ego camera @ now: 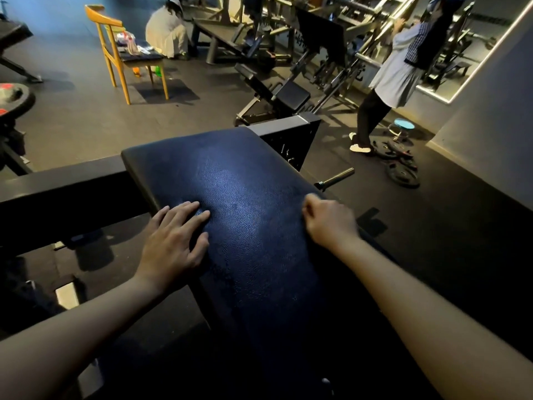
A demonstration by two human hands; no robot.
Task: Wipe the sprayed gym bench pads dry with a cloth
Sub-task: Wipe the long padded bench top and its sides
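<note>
A long dark blue bench pad [230, 180] with a grainy, shiny surface runs from the bottom of the head view up to the middle. My left hand [176, 241] lies flat on the pad's left edge with its fingers spread. My right hand [328, 220] is at the pad's right edge, blurred, with its fingers curled; whether it holds anything cannot be made out. No cloth is visible.
A black steel beam [57, 192] crosses under the pad on the left. A wooden chair [127, 53] with items stands far left. One person crouches at the back [167, 33], another stands at the right [395, 76]. Weight plates [401, 166] lie on the floor.
</note>
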